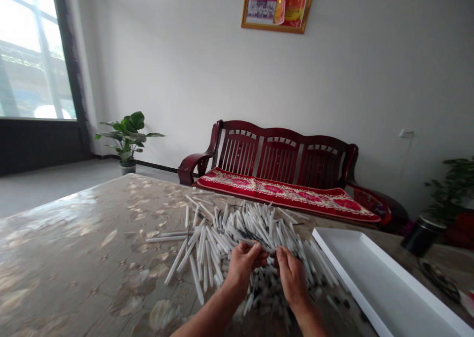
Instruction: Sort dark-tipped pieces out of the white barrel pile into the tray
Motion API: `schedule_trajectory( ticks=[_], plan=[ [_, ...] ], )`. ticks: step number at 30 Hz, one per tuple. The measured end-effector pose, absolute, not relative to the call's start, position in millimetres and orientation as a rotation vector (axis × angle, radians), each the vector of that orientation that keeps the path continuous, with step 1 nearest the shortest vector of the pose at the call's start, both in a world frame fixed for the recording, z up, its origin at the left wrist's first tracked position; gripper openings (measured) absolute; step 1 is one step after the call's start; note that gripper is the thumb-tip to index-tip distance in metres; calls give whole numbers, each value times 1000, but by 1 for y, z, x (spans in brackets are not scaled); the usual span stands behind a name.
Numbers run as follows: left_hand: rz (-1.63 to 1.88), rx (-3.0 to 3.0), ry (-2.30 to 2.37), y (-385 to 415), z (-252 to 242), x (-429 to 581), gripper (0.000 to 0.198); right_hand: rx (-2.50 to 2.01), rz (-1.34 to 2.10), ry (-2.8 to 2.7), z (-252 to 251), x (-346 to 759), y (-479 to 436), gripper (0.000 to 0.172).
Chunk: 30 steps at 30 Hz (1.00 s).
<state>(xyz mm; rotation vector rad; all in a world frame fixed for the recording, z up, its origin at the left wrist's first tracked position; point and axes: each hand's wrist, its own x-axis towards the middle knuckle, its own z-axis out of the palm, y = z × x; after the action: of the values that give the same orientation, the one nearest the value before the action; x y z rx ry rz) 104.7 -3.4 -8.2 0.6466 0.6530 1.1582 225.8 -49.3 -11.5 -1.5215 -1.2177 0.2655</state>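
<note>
Over a pile of white, pen-like tubes (211, 243), my left hand (239, 268) is closed, thumb and fingers pinched on a slim pale tube (245, 240). The thumb and fingers of my right hand (293, 275) are closed at the right end of the same tube. Fingers cover part of it, so its exact kind is unclear. Thin dark sticks lie among the heaped tubes beyond my hands. Small white and black pieces (272, 290) are scattered between and below my wrists.
A shallow white tray (374, 263) lies right of the pile on the patterned tabletop (92, 258). A black canister (422, 236) and a dark cable (439, 280) are farther right. Behind the table stands a dark red wooden bench (277, 154); a potted plant (128, 134) is at left.
</note>
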Motion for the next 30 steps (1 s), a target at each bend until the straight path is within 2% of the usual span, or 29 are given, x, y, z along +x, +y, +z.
schedule_trajectory(
  ticks=[4, 9, 15, 21, 26, 28, 30],
  plan=[
    [1149, 659, 647, -4, -8, 104, 48, -1514, 165, -1283, -12, 228, -49, 44],
    [1146, 661, 649, -5, -8, 105, 50, -1602, 232, -1306, -14, 231, -49, 50],
    [1144, 666, 667, -5, -9, 104, 50, -1540, 185, -1351, -13, 232, -49, 42],
    [1143, 666, 697, -6, -11, 107, 53, -1599, 188, -1314, -16, 235, -47, 47],
    [1156, 641, 689, -7, -7, 104, 51, -1543, 169, -1383, -15, 231, -50, 43],
    [1156, 665, 666, -7, -7, 103, 52, -1548, 220, -1355, -14, 229, -49, 43],
    [1181, 715, 640, -8, -7, 103, 51, -1541, 413, -1230, -12, 226, -47, 45]
  ],
)
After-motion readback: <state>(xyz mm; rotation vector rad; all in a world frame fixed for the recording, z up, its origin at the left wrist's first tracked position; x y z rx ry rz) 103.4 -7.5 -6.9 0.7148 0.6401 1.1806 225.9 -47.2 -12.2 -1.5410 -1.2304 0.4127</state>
